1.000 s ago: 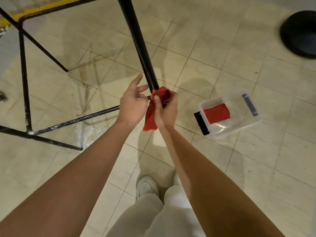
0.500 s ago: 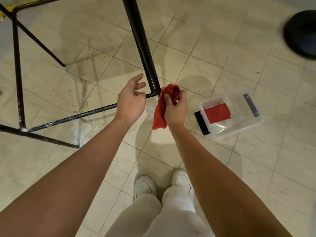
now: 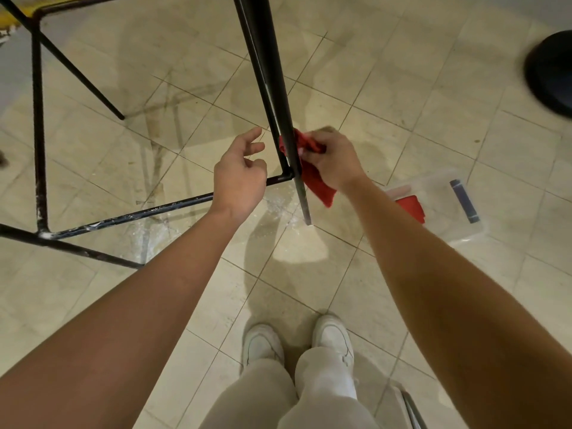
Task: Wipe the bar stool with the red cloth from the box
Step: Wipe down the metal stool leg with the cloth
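Observation:
The bar stool's black metal leg [image 3: 266, 78] runs down the middle of the view to the tiled floor, joined low down by a footrest bar [image 3: 130, 218]. My right hand [image 3: 332, 159] grips a red cloth [image 3: 318, 184] and holds it against the right side of that leg, just above the joint. The cloth's tail hangs below my fist. My left hand [image 3: 240, 176] hovers left of the leg above the footrest bar, fingers loosely curled, holding nothing. A clear plastic box [image 3: 448, 209] lies on the floor to the right, with another red cloth [image 3: 413, 207] inside.
The stool's other black legs and bars [image 3: 37, 125] fill the left side. A dark round base [image 3: 551, 72] stands at the far right. White dust marks the tiles under the footrest. My white shoes [image 3: 263, 343] stand on the floor below.
My right hand carried the cloth from the front of the leg round to its right side and a little higher. My left hand let go of the bar and drew back slightly.

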Available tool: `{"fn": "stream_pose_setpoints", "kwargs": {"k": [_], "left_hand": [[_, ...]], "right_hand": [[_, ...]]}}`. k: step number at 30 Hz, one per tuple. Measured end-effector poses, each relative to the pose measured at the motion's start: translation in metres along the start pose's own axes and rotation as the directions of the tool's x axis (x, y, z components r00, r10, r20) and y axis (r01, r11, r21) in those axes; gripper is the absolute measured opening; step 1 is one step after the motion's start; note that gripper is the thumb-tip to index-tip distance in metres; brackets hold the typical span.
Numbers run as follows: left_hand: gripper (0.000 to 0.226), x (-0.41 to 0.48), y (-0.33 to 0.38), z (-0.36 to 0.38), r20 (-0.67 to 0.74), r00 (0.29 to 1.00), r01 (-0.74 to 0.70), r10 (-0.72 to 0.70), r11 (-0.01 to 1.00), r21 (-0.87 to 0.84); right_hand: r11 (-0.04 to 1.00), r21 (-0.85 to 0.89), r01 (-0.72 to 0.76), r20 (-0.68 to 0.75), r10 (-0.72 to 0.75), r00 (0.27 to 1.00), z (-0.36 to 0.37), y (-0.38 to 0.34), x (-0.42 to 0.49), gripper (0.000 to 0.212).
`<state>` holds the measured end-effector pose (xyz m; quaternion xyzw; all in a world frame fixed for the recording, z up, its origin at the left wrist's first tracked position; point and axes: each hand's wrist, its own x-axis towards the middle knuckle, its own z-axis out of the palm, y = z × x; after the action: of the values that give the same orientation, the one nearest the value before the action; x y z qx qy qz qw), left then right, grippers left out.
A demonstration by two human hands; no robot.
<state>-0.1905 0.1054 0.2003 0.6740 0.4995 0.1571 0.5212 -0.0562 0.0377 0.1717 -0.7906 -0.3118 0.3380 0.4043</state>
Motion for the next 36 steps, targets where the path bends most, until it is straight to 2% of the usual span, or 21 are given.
{"fn": "stream_pose_setpoints", "kwargs": {"k": [3,4,6,9,14,16,17,18,20,22,24,26,27,30,31,36], "left_hand": [[0.049,0.002,-0.001,-0.004,-0.014,1.0,-0.016,0.016,1.0,0.021],[0.049,0.002,-0.001,-0.006,-0.019,1.0,-0.017,0.017,1.0,0.022],[0.049,0.004,-0.001,-0.009,-0.039,0.999,-0.012,0.013,1.0,0.025],[0.049,0.005,-0.001,-0.011,-0.058,0.998,-0.003,0.005,1.0,0.031],[0.048,0.003,0.001,-0.007,-0.037,0.999,0.001,-0.001,1.0,0.023],[0.047,0.004,0.002,-0.004,-0.035,0.999,0.006,-0.006,1.0,0.016],[0.047,0.004,0.002,-0.003,-0.03,1.0,0.008,-0.008,1.0,0.013],[0.047,0.004,0.002,-0.002,-0.025,1.0,0.01,-0.01,1.0,0.013],[0.046,0.004,0.001,-0.002,-0.022,1.0,0.013,-0.013,1.0,0.016],[0.045,0.003,0.001,-0.001,-0.019,1.0,0.019,-0.019,1.0,0.018],[0.044,0.003,0.001,0.0,-0.01,1.0,0.021,-0.021,0.999,0.028],[0.043,0.003,0.001,0.002,-0.005,1.0,0.016,-0.016,0.999,0.043],[0.043,0.002,0.001,0.004,-0.006,1.0,0.015,-0.015,0.999,0.045],[0.042,0.002,0.001,0.007,-0.023,1.0,0.021,-0.021,0.999,0.035],[0.042,0.001,0.001,0.007,-0.029,0.999,0.02,-0.019,0.999,0.036],[0.043,-0.003,0.001,0.003,-0.019,1.0,-0.002,0.003,0.999,0.032]], "right_hand": [[0.988,-0.12,0.092,0.078,-0.083,0.994,0.002,-0.017,0.016,0.003],[0.983,-0.153,0.105,0.08,-0.094,0.992,0.004,-0.018,0.02,0.008],[0.973,-0.202,0.111,0.057,-0.102,0.993,0.006,-0.018,0.024,0.005],[0.989,-0.129,0.072,0.02,-0.07,0.997,0.002,-0.012,0.024,0.029],[0.953,-0.289,0.093,0.209,-0.032,0.977,-0.008,-0.017,0.025,0.03],[0.957,-0.282,0.071,0.157,-0.027,0.987,-0.006,-0.023,0.029,0.009],[0.967,-0.25,0.059,0.102,-0.034,0.994,-0.002,-0.025,0.03,0.007],[0.978,-0.205,0.044,0.044,-0.035,0.998,0.003,-0.025,0.03,0.014],[0.986,-0.158,0.047,-0.017,-0.05,0.999,0.009,-0.022,0.027,0.013],[0.982,-0.178,0.057,0.027,-0.053,0.998,0.004,-0.018,0.024,0.007],[0.975,-0.213,0.061,0.136,-0.032,0.99,-0.006,-0.016,0.024,0.014],[0.967,-0.246,0.067,0.163,-0.027,0.986,-0.008,-0.016,0.027,0.014],[0.965,-0.253,0.067,0.128,-0.035,0.991,-0.004,-0.018,0.028,0.011],[0.957,-0.284,0.059,-0.045,-0.075,0.996,0.011,-0.019,0.026,0.021],[0.961,-0.269,0.059,-0.059,-0.078,0.995,0.012,-0.019,0.023,0.019],[0.957,-0.288,0.02,0.134,0.019,0.991,-0.01,-0.011,0.01,0.011]]}}
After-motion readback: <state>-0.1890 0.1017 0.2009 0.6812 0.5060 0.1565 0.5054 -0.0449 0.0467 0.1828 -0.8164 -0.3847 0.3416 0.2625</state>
